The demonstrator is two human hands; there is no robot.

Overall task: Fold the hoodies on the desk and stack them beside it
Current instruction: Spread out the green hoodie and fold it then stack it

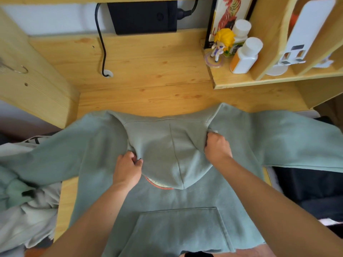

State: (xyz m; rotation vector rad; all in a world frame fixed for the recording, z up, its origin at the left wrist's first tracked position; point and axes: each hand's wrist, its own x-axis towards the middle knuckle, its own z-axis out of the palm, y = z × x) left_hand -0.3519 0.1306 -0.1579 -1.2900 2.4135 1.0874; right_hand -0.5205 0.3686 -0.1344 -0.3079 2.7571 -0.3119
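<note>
The left hand (127, 168) is curled closed, thumb and fingers pinching a gather of cloth at the left edge of the hood (167, 151). The right hand (217, 146) is a closed fist too, knuckles up, bunching the fabric where the hood's right edge meets the shoulder. Between the two hands the hood lies folded down over the chest of the sage-green hoodie (167, 210), its centre seam running toward the person, its tip covering part of an orange-rimmed print (157, 184).

The hoodie lies front up across the wooden desk (148, 71), neckline on the far side of the hands, kangaroo pocket (178, 229) on the near side between the forearms. Out from the left hand one sleeve (46, 154) trails off the desk edge over a heap of pale clothes (27, 210); out from the right hand the other sleeve (297, 140) hangs past the desk over something dark.

Beyond the hands sit a black box (143, 15) with a cable (102, 43), and on a side shelf a yellow-haired figurine (221, 43) beside two white bottles (245, 56).
</note>
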